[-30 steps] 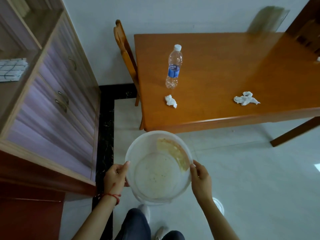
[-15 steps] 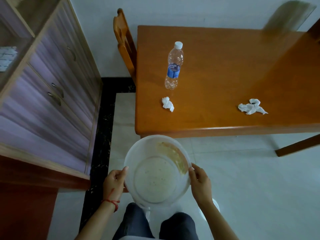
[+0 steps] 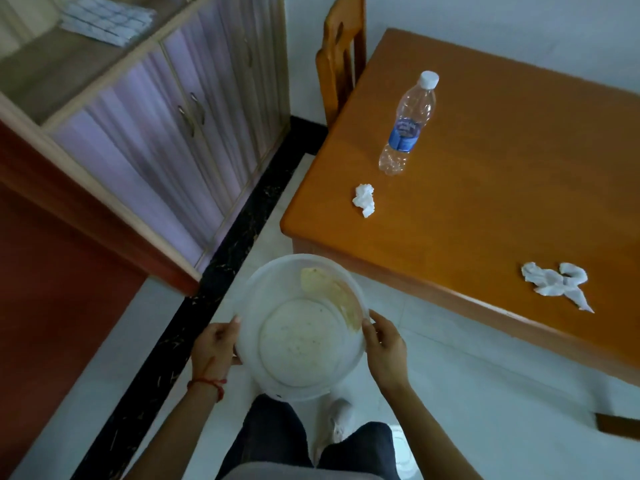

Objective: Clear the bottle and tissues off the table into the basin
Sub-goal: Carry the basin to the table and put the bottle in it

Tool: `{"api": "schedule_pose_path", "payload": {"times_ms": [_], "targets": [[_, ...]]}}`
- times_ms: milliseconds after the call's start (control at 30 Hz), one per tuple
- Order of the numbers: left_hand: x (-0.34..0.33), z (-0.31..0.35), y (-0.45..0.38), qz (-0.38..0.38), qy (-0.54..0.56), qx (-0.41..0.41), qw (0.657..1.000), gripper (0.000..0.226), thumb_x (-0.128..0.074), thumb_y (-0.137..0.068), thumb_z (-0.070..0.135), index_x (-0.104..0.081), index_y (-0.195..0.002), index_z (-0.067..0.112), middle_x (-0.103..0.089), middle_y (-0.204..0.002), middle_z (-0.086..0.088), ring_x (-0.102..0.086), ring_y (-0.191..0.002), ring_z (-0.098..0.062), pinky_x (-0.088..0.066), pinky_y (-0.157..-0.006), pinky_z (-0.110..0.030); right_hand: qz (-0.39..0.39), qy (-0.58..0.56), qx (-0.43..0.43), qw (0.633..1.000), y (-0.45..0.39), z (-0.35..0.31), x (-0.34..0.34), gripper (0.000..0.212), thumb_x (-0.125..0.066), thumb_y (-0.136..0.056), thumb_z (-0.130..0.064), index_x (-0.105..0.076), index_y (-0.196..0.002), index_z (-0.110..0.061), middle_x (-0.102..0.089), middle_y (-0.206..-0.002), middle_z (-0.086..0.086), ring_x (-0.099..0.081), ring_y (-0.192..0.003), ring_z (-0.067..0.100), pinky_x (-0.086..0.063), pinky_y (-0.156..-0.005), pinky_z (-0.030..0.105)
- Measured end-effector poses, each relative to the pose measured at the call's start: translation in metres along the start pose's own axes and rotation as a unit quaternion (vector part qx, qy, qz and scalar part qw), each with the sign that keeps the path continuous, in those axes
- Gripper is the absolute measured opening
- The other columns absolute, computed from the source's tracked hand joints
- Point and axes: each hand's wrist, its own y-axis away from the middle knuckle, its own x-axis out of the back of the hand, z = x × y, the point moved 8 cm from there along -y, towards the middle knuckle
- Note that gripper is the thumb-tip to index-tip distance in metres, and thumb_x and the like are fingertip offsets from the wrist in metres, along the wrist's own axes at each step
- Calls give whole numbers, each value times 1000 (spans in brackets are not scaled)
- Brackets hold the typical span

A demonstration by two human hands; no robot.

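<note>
Nothing is cleared yet: both hands, left [image 3: 215, 348] and right [image 3: 384, 348], are gripping the basin [image 3: 277, 285] rim below the surface [image 3: 502, 188] edge, while 1 bottle [image 3: 408, 128] and 2 tissues [image 3: 364, 199] [image 3: 554, 284] are sitting on the surface, none in the basin.
</note>
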Motion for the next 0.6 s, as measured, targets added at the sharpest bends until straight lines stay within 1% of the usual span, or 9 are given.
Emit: {"api": "schedule_pose_path", "payload": {"times_ms": [100, 233, 300, 367, 433, 500, 600], "targets": [[0, -3, 9, 21, 16, 3, 1000, 21, -58, -87, 27, -57, -74, 11, -60, -78, -12, -57, -72, -26, -51, -38, -19, -24, 19, 21, 999, -9, -4, 1, 32, -42, -95, -28, -58, -121, -17, -57, -100, -7, -51, -77, -7, -36, -62, 3], [-3, -9, 11, 19, 22, 9, 1000, 21, -57, -87, 29, -57, -76, 11, -61, -83, -13, -60, -77, -30, -54, -41, -23, -41, 35, 28, 998, -18, -5, 3, 33, -42, -96, -28, -57, -122, -17, -59, -102, -3, -51, -77, -6, -37, -66, 6], [-5, -13, 9, 13, 30, 20, 999, 23, -58, -86, 30, -57, -77, 9, -60, -82, -14, -60, -76, -29, -55, -43, -25, -44, 41, 28, 998, -23, -3, 3, 33, -42, -95, -27, -57, -122, -16, -59, -102, -2, -52, -78, -3, -38, -67, 7], [-7, -16, 9, 12, 41, 29, 999, 24, -59, -86, 30, -56, -77, 8, -59, -79, -14, -58, -74, -27, -55, -43, -26, -48, 40, 26, 998, -27, -1, 2, 33, -42, -95, -29, -58, -122, -17, -61, -104, -1, -55, -80, -1, -43, -69, 13], [-10, -18, 9, 16, 48, 34, 998, 24, -58, -86, 29, -56, -76, 8, -59, -80, -13, -58, -73, -26, -56, -44, -26, -56, 44, 25, 997, -33, -3, 2, 33, -42, -95, -30, -58, -121, -18, -63, -103, -1, -57, -82, 4, -49, -76, 23], [-14, -18, 10, 19, 52, 36, 998, 23, -58, -87, 29, -55, -77, 8, -59, -80, -13, -58, -74, -26, -56, -44, -26, -64, 45, 27, 997, -40, -6, 3, 31, -42, -95, -27, -60, -119, -18, -62, -99, -2, -58, -83, 8, -52, -82, 32], [-19, -17, 11, 30, 55, 42, 997, 24, -58, -86, 28, -56, -80, 5, -60, -81, -14, -59, -76, -27, -56, -44, -26, -78, 48, 35, 995, -49, -11, 4, 30, -42, -96, -27, -61, -117, -20, -63, -91, -7, -59, -80, 4, -51, -80, 32]]}}
